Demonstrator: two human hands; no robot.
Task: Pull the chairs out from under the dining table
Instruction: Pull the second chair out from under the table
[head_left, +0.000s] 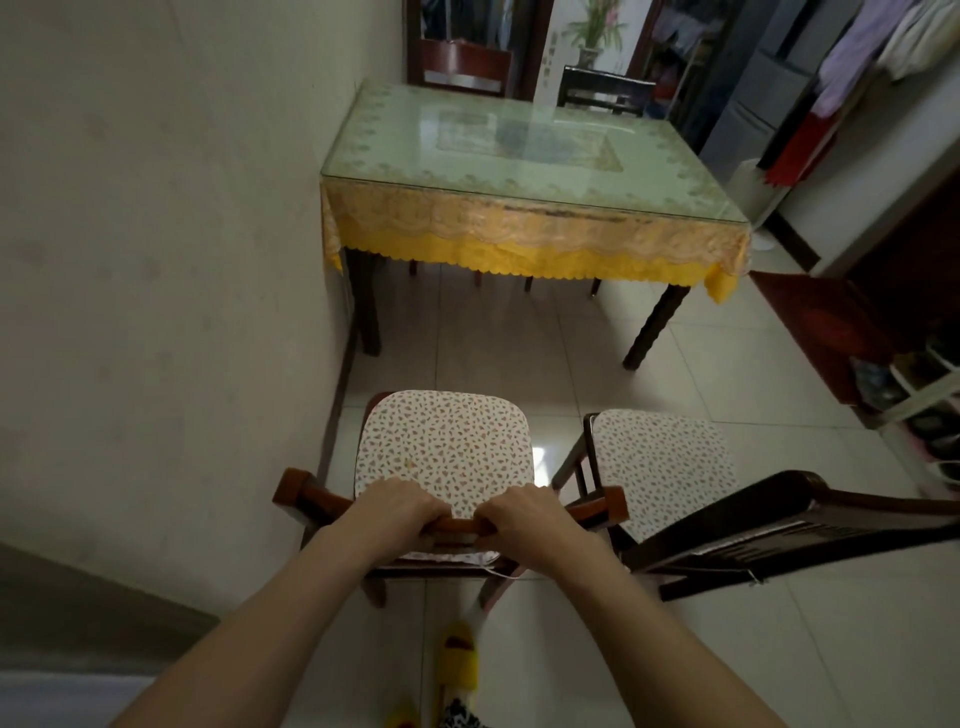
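The dining table (530, 171) has a glass top over a yellow lace cloth and stands against the left wall. A wooden chair (447, 452) with a floral seat cushion stands on the tiles well clear of the table's near edge. My left hand (395, 512) and my right hand (524, 517) both grip the top rail of its backrest. To its right stands a second, darker chair (670, 467) with the same cushion, also away from the table. Two more chairs (465, 67), one dark (605, 91), remain at the table's far side.
The wall (156, 260) runs close along the left. A shoe rack (919, 400) and a dark cabinet (831, 322) line the right side. Clothes (872, 47) hang at the top right. My yellow slipper (457, 660) is on the tiles below the chair.
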